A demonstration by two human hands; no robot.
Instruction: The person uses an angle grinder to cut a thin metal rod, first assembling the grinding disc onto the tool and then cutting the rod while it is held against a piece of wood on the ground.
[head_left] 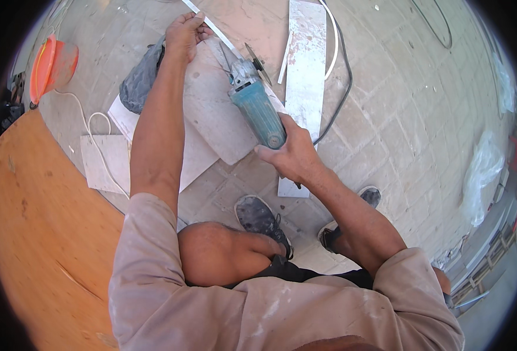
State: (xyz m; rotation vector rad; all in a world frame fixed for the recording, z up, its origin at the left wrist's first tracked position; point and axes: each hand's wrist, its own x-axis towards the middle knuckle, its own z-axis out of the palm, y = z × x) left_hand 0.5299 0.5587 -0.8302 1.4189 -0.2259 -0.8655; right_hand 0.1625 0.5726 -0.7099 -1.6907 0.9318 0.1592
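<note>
My right hand (296, 151) is wrapped around the rear of a teal angle grinder (259, 111). The grinder's thin disc (259, 64) stands on edge at its far end, beside a narrow white strip (216, 30). Farther out and to the left, my left hand (185, 35) grips that strip, thumb on top. The strip slants beneath the grinder's head, which hides part of it. Pale flat slabs (220, 126) lie under the tool. Left of them, next to my left forearm, is a crumpled dark grey bag (142, 79).
A long whitish board (305, 76) lies right of the grinder, with a dark cable (347, 76) along it. An orange bucket (54, 67) and a brown wooden panel (48, 234) are on the left. Clear plastic (483, 172) lies right. My shoes (261, 219) rest on the paving.
</note>
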